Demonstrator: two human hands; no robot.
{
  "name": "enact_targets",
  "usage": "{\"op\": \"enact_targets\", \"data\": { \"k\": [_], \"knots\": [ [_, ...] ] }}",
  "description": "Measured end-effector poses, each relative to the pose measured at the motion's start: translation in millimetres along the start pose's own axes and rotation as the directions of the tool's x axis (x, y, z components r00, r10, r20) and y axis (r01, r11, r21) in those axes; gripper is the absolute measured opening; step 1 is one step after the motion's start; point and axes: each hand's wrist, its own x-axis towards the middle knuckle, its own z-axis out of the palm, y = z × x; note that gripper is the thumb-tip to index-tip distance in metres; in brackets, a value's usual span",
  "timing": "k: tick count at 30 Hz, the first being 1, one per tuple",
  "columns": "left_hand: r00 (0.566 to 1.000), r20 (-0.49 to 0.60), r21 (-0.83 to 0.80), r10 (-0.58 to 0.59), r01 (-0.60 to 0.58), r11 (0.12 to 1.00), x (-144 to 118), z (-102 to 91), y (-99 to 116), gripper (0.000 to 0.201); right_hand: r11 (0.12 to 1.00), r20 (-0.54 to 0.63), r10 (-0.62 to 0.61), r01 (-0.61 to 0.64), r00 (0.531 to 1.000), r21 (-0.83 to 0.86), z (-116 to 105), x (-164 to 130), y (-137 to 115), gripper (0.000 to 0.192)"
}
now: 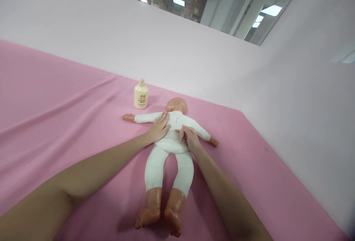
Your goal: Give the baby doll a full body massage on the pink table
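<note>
Both my forearms reach out over the doll (170,148). My left hand (159,128) lies flat, fingers spread, on its chest. My right hand (188,137) pinches its white suit (177,122).

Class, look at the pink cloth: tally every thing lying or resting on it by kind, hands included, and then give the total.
Baby doll in white suit: 1
Cream lotion bottle: 1
Hands on the doll's chest, left hand and right hand: 2
Total: 4

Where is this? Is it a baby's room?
Probably a practice room for baby care, not a home. A doll in white clothes lies on a pink cloth, with a lotion bottle beside its head, and office-style ceiling lights show above the pale wall.
</note>
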Motion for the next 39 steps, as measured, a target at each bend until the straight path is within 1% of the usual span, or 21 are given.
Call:
{"op": "enact_targets", "data": {
  "k": [2,4,5,7,8,10,13,16,18,20,22,24,27,29,31,33,35,39],
  "knots": [
    [0.999,0.004,0.010,-0.045,0.045,0.999,-0.2,1.2,0.8,0.074,0.997,-0.107,-0.023,0.015,0.994,-0.075,1.8,0.3,2.4,0.046],
    [0.999,0.024,0.035,-0.044,0.043,0.998,-0.3,1.3,2.1,0.078,0.967,-0.167,-0.103,0.059,0.981,-0.249,3.5,0.3,4.2,0.037],
    [0.999,0.033,0.047,-0.027,0.026,0.999,-0.4,0.9,2.7,0.078,0.932,-0.173,-0.152,0.083,0.973,-0.353,3.7,0.5,5.4,0.036],
    [0.998,0.057,0.067,0.022,-0.026,0.997,-0.4,-0.6,4.0,0.076,0.835,-0.147,-0.207,0.096,0.967,-0.542,1.6,1.8,9.3,0.045],
    [0.996,0.073,0.077,0.043,-0.049,0.996,-0.4,-1.7,4.7,0.075,0.785,-0.131,-0.199,0.079,0.971,-0.614,-0.8,3.2,12.4,0.051],
    [0.992,0.110,0.098,0.066,-0.077,0.992,-0.6,-4.3,6.7,0.074,0.705,-0.122,-0.131,0.005,0.984,-0.709,-7.7,7.4,20.3,0.064],
    [0.981,0.170,0.113,0.097,-0.117,0.987,-1.5,-9.3,12.0,0.074,0.651,-0.144,-0.024,-0.093,0.989,-0.753,-18.6,15.4,33.2,0.075],
    [0.960,0.224,0.066,0.171,-0.190,0.980,-2.4,-14.0,17.7,0.067,0.631,-0.135,0.001,-0.106,0.991,-0.768,-24.2,20.7,40.4,0.078],
    [0.940,0.257,-0.005,0.224,-0.230,0.973,-1.9,-15.9,19.6,0.060,0.611,-0.101,-0.004,-0.077,0.995,-0.788,-24.5,21.5,40.0,0.078],
    [0.924,0.272,-0.096,0.270,-0.253,0.963,-0.6,-16.8,19.5,0.053,0.589,-0.042,-0.013,-0.027,0.999,-0.808,-23.6,20.8,36.3,0.077],
    [0.916,0.265,-0.194,0.300,-0.254,0.948,1.2,-17.0,18.3,0.047,0.571,0.030,-0.029,0.041,0.999,-0.820,-22.7,19.9,31.2,0.074],
    [0.915,0.258,-0.293,0.309,-0.231,0.928,2.4,-17.4,17.5,0.040,0.557,0.094,-0.045,0.103,0.995,-0.824,-22.4,19.3,26.3,0.069],
    [0.923,0.259,-0.450,0.286,-0.147,0.881,2.6,-19.3,18.5,0.035,0.555,0.171,-0.051,0.170,0.984,-0.814,-22.7,18.8,20.9,0.064],
    [0.932,0.249,-0.563,0.265,-0.083,0.822,2.0,-20.6,19.7,0.037,0.571,0.225,-0.052,0.214,0.973,-0.793,-22.9,18.2,18.2,0.062],
    [0.942,0.237,-0.664,0.238,-0.022,0.748,1.4,-21.4,20.4,0.040,0.610,0.272,-0.063,0.253,0.960,-0.751,-22.7,17.1,15.9,0.059],
    [0.954,0.226,-0.727,0.199,0.029,0.686,0.9,-21.1,20.9,0.043,0.668,0.287,-0.076,0.263,0.955,-0.697,-22.1,16.0,14.0,0.058],
    [0.968,0.208,-0.744,0.141,0.063,0.666,0.4,-19.9,21.7,0.045,0.730,0.253,-0.075,0.226,0.965,-0.645,-21.1,15.2,12.8,0.060],
    [0.985,0.169,-0.698,0.039,0.092,0.710,-1.9,-16.9,24.9,0.047,0.858,0.108,-0.095,0.137,0.990,-0.496,-19.3,14.0,13.2,0.068]
  ]
}}
